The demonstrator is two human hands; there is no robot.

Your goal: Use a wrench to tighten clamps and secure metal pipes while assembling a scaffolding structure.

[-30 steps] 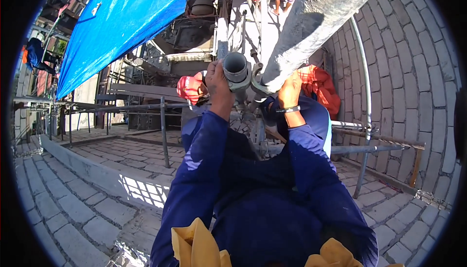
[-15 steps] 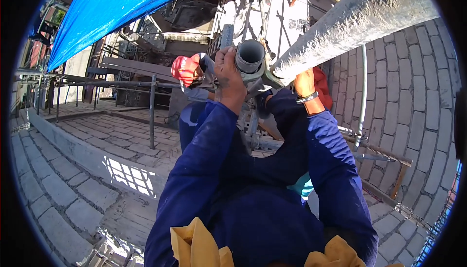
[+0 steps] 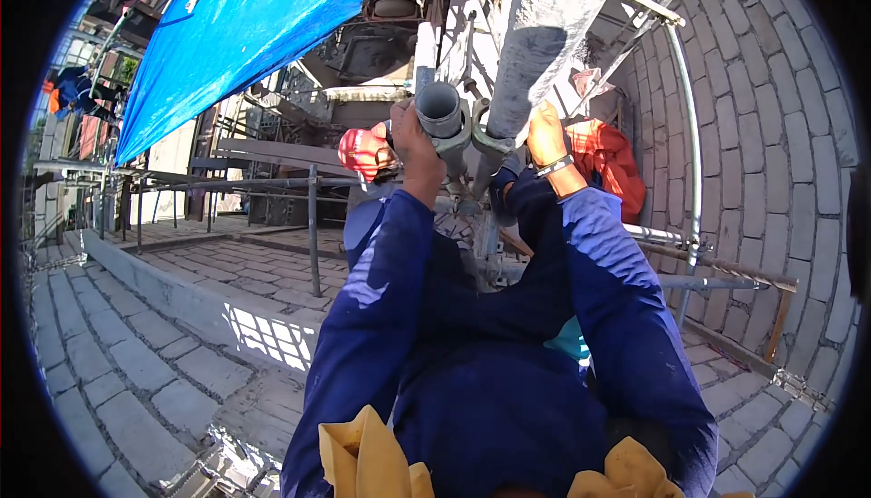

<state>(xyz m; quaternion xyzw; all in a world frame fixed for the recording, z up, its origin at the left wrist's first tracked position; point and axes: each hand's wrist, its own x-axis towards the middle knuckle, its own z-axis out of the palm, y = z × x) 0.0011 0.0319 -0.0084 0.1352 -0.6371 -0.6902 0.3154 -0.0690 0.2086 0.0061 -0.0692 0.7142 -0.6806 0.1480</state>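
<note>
Since half a second ago the big grey pole (image 3: 553, 35) has swung from slanting right to nearly upright. The left hand (image 3: 413, 140) is curled around the short tube (image 3: 440, 108) in the metal clamp (image 3: 472, 135); the right hand (image 3: 547, 135) grips the pole just above the clamp.

The short tube (image 3: 440, 108) is dull grey metal, smooth, with an open end. The clamp (image 3: 472, 140) around it is matt, tarnished metal. The thick pole (image 3: 544, 35) looks rough, mottled grey, crusted. The tarpaulin (image 3: 245, 26) is glossy blue plastic sheet. The sleeves (image 3: 381, 317) are matt blue cloth. Brick paving (image 3: 109, 362) is rough.
</note>
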